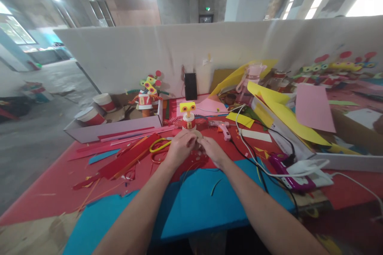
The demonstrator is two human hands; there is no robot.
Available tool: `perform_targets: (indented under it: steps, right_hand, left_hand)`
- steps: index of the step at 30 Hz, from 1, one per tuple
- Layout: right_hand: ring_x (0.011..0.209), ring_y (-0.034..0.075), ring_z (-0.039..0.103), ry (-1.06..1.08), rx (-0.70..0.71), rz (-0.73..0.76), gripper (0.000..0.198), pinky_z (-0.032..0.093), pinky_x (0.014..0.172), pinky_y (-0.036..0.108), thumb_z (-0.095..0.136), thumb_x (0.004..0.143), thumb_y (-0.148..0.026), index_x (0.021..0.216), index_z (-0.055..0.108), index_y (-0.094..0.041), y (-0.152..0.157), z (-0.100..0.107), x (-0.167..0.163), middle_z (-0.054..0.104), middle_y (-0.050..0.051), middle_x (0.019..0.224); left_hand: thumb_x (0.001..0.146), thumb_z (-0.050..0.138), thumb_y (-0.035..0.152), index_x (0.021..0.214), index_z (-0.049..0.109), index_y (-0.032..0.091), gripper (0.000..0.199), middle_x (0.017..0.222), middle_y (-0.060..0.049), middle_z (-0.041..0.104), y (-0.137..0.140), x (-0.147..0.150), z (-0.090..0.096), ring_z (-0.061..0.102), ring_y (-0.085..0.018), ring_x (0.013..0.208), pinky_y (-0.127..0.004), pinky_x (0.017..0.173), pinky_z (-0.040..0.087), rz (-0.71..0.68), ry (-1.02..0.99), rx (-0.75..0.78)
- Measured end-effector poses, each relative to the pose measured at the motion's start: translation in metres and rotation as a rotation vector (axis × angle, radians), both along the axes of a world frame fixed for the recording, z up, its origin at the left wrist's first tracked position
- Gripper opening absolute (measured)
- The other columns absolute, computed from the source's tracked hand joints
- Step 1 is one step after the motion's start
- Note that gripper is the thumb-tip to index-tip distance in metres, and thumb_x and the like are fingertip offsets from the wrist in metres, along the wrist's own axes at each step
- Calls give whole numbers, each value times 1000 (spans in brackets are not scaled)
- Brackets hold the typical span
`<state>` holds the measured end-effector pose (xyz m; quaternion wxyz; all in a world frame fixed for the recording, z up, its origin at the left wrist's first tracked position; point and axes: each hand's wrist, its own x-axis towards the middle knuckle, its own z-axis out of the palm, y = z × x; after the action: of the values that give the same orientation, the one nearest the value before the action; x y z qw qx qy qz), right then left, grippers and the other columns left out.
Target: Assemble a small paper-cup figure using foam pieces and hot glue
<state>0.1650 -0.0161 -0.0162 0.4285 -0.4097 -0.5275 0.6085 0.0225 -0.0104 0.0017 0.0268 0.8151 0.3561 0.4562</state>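
Observation:
My left hand (181, 146) and my right hand (213, 150) meet in front of me, above the front of the red tabletop. Both have their fingers closed in a pinch around something small that I cannot make out. Just behind them stands a paper-cup figure (189, 122) with a yellow paper-roll head (187, 107) and round eyes. Coiled paper arms stick out from its sides. A pink glue gun (224, 129) lies to the right of my right hand. Left of my left hand are yellow-handled scissors (158, 146).
Paper strips (128, 157) cover the left side. A white box (116, 129) holds cups and a finished-looking cup figure (145, 99). Cables run to a purple power strip (291, 173) on the right, beside a box of coloured paper (287, 143). A phone (190, 86) leans at the back.

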Motion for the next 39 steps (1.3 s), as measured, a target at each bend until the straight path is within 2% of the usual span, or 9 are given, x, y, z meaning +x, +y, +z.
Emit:
perform_targets:
  steps: [4,11,16,18,22,27,30,33,39]
  right_hand:
    - [45,12,53,-39,79,-11,22,48,47,23,44,84,-34,78,56,-17,1,-4,2,54,-3,54]
    - [52,14,58,-223,266,-91,21,46,53,23,44,87,-31,76,56,-18,1,-6,0,59,-1,57]
    - [51,15,61,-143,208,-45,22,48,54,25,40,88,-33,77,54,-19,0,-7,-2,58,-2,53]
    - [51,16,62,-95,173,-28,22,49,54,25,39,89,-34,82,54,-19,0,-8,-3,57,-3,52]
    - [52,14,61,-94,186,-59,23,49,57,25,42,88,-36,85,56,-18,2,-11,-1,58,-3,55]
    - [53,13,57,-149,166,-213,29,49,57,26,44,85,-38,71,56,-16,7,-12,5,60,1,58]
    - [52,14,57,-146,141,-261,28,50,56,26,44,84,-38,74,57,-16,9,-9,7,58,1,56]
    - [52,15,58,-210,178,-239,27,49,56,26,42,85,-34,72,57,-16,8,-7,8,59,1,56]
    - [56,15,61,-314,286,-113,19,45,54,22,41,82,-23,85,58,-15,4,-5,6,61,0,61]
  left_hand:
    - [80,54,11,73,62,18,13,71,-1,62,-2,3,0,55,-12,68,-23,63,44,47,-62,-70]
    - [75,61,22,70,66,16,10,63,1,64,0,9,-4,55,-10,56,-20,54,44,122,-410,-418]
    - [73,66,30,75,67,15,16,57,2,62,9,1,-6,55,-9,50,-21,52,46,123,-728,-614]
    - [73,66,32,78,68,14,19,59,1,63,11,-3,-4,56,-9,51,-21,53,48,115,-755,-634]
    - [78,62,31,85,70,16,19,69,-1,67,9,-5,-1,60,-11,59,-23,59,51,66,-607,-577]
    - [83,57,26,92,70,18,18,79,-3,68,3,-3,1,63,-13,70,-24,65,51,0,-375,-388]
    - [82,59,23,89,71,19,14,81,-3,70,2,-4,3,63,-13,71,-24,65,50,25,-271,-288]
    - [81,62,24,79,70,18,10,75,-2,70,2,-4,5,63,-13,67,-23,63,49,42,-224,-230]
    - [83,60,16,87,69,19,11,84,-4,70,5,-1,-1,63,-14,80,-26,73,52,8,-89,-57]
